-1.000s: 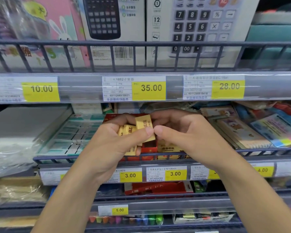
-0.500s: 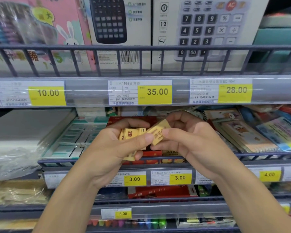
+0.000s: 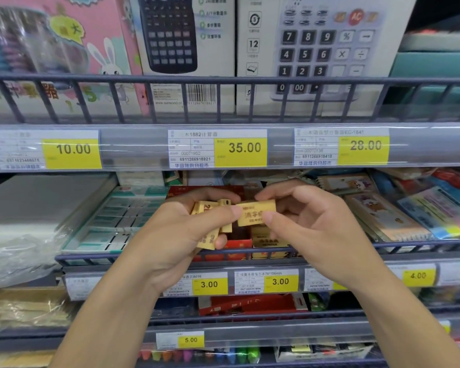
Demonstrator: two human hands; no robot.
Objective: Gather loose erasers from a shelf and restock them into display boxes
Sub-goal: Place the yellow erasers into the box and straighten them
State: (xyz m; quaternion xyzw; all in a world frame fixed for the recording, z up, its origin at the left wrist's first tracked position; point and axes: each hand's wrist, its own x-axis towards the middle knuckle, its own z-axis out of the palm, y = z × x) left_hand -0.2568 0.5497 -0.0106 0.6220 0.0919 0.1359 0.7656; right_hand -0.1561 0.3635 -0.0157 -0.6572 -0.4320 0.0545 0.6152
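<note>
My left hand [image 3: 178, 235] grips a bunch of several yellow erasers [image 3: 210, 224], its fingers curled round them and the thumb pressed on top. My right hand [image 3: 311, 229] pinches one yellow eraser [image 3: 254, 212] by its right end, held level against the bunch; my left thumb tip touches its left end. Both hands hover in front of the red display box [image 3: 237, 244] on the middle shelf. More yellow erasers [image 3: 267, 239] lie in the box below my right hand. Most of the box is hidden behind my hands.
A grey wire rail [image 3: 409, 247] runs along the shelf front just below my hands. Left of the box lies a tray of green-white packs [image 3: 117, 219]; notebooks [image 3: 383, 216] lie at the right. Calculator boxes [image 3: 316, 49] stand on the shelf above.
The eraser in my right hand has turned from upright to level and now sits against the bunch in my left hand. Both hands have stayed in front of the red box.
</note>
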